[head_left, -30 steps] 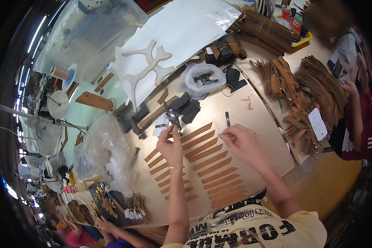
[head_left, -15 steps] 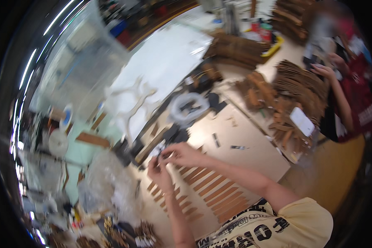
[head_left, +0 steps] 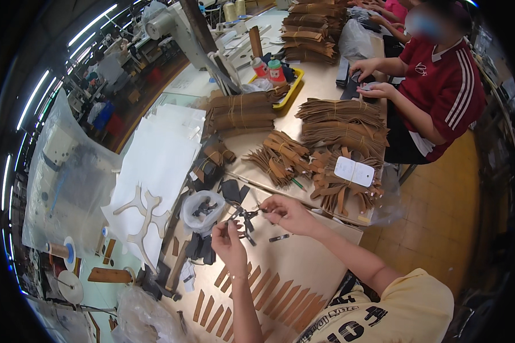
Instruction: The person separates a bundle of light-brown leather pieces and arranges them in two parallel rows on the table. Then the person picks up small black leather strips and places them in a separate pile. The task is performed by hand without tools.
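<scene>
Right now, the left hand (head_left: 229, 244) is pinching a bunch of thin black strips (head_left: 248, 216) between thumb and fingers, and the bunch is fanning out above the tabletop (head_left: 330, 235), between the two hands. The right hand (head_left: 292, 218) is pressing its thumb and forefinger together on a small dark piece (head_left: 262, 211) just beside the bunch; whether the two are joined, I cannot tell. One loose black strip (head_left: 278, 238) is lying flat below the right hand. Pointed brown leather strips (head_left: 267, 292) are lying in two slanting rows nearer the body, with the left forearm crossing over them. A white plastic bag (head_left: 192, 219) holding dark scraps is sitting left of the bunch, and black fabric pieces (head_left: 198, 249) are lying just beside the left hand. Farther off, bundled brown leather straps (head_left: 342, 128) are resting in piles, a white card (head_left: 354, 171) lying on the nearest, while a co-worker in a dark red shirt (head_left: 449, 91) is sitting beside them.
</scene>
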`<state>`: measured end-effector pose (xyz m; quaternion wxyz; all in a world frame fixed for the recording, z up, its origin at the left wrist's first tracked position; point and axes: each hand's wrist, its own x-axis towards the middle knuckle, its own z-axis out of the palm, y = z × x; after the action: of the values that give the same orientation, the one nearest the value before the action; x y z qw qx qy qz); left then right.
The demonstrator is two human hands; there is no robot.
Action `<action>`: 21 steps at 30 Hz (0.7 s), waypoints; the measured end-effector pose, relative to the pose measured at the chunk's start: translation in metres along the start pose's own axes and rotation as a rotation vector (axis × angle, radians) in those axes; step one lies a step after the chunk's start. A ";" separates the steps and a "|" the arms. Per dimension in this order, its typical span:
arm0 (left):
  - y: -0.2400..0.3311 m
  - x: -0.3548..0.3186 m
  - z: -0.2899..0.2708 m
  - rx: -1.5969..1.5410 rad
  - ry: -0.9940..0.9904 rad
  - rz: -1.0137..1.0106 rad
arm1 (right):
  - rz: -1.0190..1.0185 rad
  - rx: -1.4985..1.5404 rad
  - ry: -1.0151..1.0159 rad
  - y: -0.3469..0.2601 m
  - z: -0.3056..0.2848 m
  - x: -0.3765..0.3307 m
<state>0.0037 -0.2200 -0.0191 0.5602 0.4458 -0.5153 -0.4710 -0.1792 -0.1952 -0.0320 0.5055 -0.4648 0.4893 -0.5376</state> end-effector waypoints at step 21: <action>-0.025 -0.012 0.026 0.543 -0.238 0.087 | 0.042 0.052 0.064 0.015 0.001 0.000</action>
<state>-0.0243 -0.2120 -0.0437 0.3759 0.4983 -0.7032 -0.3405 -0.1767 -0.1950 -0.0468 0.5126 -0.4239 0.5008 -0.5539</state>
